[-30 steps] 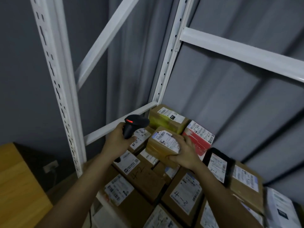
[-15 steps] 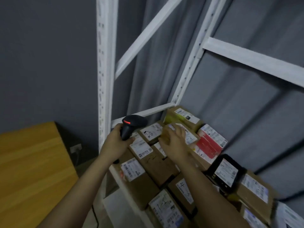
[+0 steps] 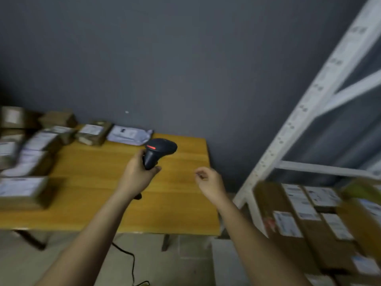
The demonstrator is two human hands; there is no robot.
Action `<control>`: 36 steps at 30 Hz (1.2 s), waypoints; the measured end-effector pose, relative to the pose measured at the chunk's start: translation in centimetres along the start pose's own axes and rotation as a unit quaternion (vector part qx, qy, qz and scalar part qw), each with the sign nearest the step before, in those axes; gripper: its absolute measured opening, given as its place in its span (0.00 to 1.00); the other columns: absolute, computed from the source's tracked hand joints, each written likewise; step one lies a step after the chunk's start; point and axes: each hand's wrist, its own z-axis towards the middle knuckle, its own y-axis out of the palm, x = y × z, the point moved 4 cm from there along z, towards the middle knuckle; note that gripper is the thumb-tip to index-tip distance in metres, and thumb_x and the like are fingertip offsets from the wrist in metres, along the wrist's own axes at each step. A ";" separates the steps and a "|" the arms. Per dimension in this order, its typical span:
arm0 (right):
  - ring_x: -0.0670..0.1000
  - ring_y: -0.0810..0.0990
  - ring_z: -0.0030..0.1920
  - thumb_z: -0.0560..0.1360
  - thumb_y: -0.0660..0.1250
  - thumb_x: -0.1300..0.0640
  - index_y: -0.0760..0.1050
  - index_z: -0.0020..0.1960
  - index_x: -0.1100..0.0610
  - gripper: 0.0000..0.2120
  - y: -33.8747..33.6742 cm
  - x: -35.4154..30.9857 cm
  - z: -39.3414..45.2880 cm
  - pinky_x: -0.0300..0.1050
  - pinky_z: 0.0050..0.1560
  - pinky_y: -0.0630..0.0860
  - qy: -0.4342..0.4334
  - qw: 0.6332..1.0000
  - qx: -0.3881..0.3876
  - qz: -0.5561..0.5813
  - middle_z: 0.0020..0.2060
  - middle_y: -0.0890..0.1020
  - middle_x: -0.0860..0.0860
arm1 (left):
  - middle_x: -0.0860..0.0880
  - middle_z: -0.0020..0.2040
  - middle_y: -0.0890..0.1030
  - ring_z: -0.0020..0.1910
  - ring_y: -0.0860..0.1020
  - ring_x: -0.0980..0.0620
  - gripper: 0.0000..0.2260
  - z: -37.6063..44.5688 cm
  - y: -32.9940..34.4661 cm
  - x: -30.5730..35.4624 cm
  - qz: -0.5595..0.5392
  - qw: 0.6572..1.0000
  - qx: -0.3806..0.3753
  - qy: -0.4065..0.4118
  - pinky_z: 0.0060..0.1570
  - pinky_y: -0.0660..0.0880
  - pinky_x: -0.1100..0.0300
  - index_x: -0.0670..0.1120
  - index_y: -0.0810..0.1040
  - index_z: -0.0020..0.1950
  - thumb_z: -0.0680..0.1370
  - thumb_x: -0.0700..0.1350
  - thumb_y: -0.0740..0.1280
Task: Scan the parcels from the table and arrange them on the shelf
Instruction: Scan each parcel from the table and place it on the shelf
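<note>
No text, number or brand can be read anywhere: the frame is blurred by motion. White labels show on the brown parcels (image 3: 26,159) along the left edge and back left of the table (image 3: 127,203), on the white mailer bag (image 3: 129,134) at its back edge, and on the boxes on the shelf (image 3: 309,213) at the right, but their print is only grey smears. The scanner (image 3: 157,151) shows a red lit strip and no legible marking.

Parcel storeroom: labelled boxes (image 3: 305,223) fill a metal shelf (image 3: 292,129).
</note>
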 end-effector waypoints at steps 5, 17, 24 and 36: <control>0.47 0.76 0.50 0.79 0.64 0.59 0.79 0.55 0.56 0.07 7.8 -7.5 4.2 0.38 0.51 0.71 -0.019 0.998 -0.044 0.037 0.50 0.79 0.48 | 0.49 0.45 0.79 0.41 0.78 0.47 0.15 2.7 -9.7 -3.6 0.003 0.997 0.071 -0.019 0.42 0.76 0.46 0.49 0.71 0.57 0.73 0.43 0.72; 0.47 0.77 0.47 0.77 0.66 0.62 0.78 0.48 0.54 0.05 20.7 -16.4 15.9 0.31 0.37 0.69 0.032 0.994 -0.037 0.102 0.45 0.79 0.47 | 0.54 0.45 0.77 0.39 0.77 0.54 0.16 11.6 -23.1 -11.0 0.015 0.993 0.112 -0.020 0.35 0.74 0.58 0.50 0.69 0.57 0.74 0.45 0.72; 0.48 0.77 0.48 0.77 0.66 0.62 0.80 0.51 0.56 0.06 22.6 -14.8 22.1 0.38 0.40 0.69 0.068 0.995 -0.032 0.064 0.47 0.80 0.49 | 0.51 0.43 0.77 0.38 0.77 0.50 0.15 16.6 -23.6 -13.9 -0.002 0.994 0.107 -0.037 0.35 0.75 0.55 0.51 0.69 0.56 0.75 0.44 0.71; 0.52 0.77 0.51 0.78 0.62 0.61 0.78 0.62 0.59 0.14 27.8 -7.7 35.2 0.39 0.46 0.68 0.141 0.987 -0.072 0.019 0.60 0.80 0.56 | 0.47 0.44 0.78 0.40 0.78 0.47 0.15 27.7 -20.0 -20.3 0.009 0.992 0.073 -0.101 0.40 0.76 0.51 0.49 0.70 0.57 0.75 0.41 0.71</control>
